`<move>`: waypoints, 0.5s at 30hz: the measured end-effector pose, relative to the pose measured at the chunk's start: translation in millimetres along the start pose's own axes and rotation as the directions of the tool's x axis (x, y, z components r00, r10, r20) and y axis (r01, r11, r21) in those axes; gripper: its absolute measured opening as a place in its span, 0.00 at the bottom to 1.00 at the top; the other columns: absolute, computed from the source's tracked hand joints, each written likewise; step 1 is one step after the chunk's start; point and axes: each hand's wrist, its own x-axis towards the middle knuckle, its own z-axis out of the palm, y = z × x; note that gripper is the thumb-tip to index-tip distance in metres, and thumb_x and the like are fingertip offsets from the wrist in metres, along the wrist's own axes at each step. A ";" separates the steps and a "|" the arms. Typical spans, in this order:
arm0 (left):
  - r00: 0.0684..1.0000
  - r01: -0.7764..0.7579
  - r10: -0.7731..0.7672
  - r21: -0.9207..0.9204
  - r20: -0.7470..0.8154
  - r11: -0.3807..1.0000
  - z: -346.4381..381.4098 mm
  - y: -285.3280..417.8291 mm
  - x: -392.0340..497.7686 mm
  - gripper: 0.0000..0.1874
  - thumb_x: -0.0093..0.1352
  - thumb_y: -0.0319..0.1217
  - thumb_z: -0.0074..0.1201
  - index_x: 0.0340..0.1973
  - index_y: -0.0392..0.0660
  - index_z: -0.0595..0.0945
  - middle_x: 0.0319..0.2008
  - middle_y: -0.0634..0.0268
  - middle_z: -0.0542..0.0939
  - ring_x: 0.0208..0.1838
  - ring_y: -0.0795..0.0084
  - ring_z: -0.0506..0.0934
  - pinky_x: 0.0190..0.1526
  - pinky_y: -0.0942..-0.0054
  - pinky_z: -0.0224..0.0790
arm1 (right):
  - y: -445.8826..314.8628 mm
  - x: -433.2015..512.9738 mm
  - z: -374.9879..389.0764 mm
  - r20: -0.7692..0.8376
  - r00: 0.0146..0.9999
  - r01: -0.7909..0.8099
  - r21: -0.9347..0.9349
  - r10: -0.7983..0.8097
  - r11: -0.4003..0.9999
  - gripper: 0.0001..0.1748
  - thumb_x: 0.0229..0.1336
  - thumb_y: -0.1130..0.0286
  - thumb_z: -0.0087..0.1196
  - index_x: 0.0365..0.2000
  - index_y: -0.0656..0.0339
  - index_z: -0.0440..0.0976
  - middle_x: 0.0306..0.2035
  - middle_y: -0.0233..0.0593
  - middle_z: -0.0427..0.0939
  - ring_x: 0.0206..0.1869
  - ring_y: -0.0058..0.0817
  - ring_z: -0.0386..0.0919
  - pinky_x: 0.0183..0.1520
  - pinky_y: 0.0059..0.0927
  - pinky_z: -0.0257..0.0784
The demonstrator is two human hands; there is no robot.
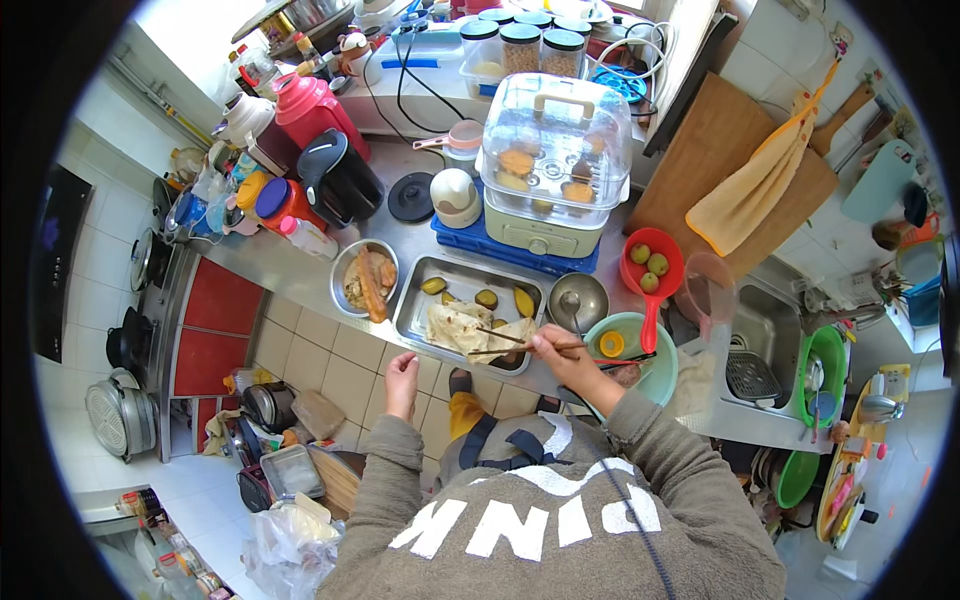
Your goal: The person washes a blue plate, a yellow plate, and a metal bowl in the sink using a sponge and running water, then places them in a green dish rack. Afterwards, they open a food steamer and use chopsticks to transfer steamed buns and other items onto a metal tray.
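Observation:
A pair of wooden chopsticks [504, 343] is held in my right hand [561, 354]. Their tips reach over a pale flatbread [459, 328], apparently touching it. That bread lies folded in a rectangular metal tray [405, 296], with cut pieces of sweet potato [524, 302] around it. My left hand [403, 384] is in front of the counter, its fingers curled together and nothing visible in them. To the left of the tray, a metal bowl [337, 289] contains food with a long fried dough stick [370, 281] across it.
Behind the tray stands a clear-lidded electric steamer [544, 217] with food inside. Close by my right hand are a metal bowl with a spoon [590, 289], a light green basin [667, 375] and a red strainer [651, 301] holding green fruit. Further right is a sink [761, 315].

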 end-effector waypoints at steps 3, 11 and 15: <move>0.999 0.018 -0.018 0.002 0.050 1.000 4.1 -1.0 -5.5 0.13 0.69 0.28 0.55 0.47 0.36 0.78 0.39 0.65 0.80 0.41 0.79 0.74 0.45 0.80 0.68 | -21.8 -4.2 -5.6 0.127 0.987 0.116 -0.161 -0.096 0.980 0.09 0.65 0.71 0.50 0.31 0.66 0.74 0.28 0.42 0.70 0.33 0.37 0.71 0.38 0.31 0.67; 0.935 0.223 -0.212 -0.004 0.284 0.975 41.9 -14.3 -45.8 0.14 0.68 0.32 0.57 0.46 0.40 0.81 0.34 0.71 0.80 0.33 0.84 0.71 0.35 0.84 0.63 | -22.7 -34.8 -44.7 -0.019 0.995 0.088 -0.247 -0.096 0.965 0.08 0.62 0.73 0.52 0.30 0.68 0.73 0.28 0.44 0.74 0.31 0.37 0.74 0.36 0.32 0.69; 0.830 0.452 -0.409 -0.025 0.380 0.892 69.3 -6.2 -70.6 0.12 0.70 0.36 0.57 0.46 0.46 0.83 0.36 0.75 0.80 0.34 0.85 0.72 0.35 0.83 0.64 | -21.1 -38.2 -46.0 0.016 0.986 0.164 -0.259 -0.166 0.952 0.05 0.60 0.75 0.55 0.30 0.67 0.74 0.28 0.44 0.74 0.33 0.38 0.75 0.38 0.33 0.70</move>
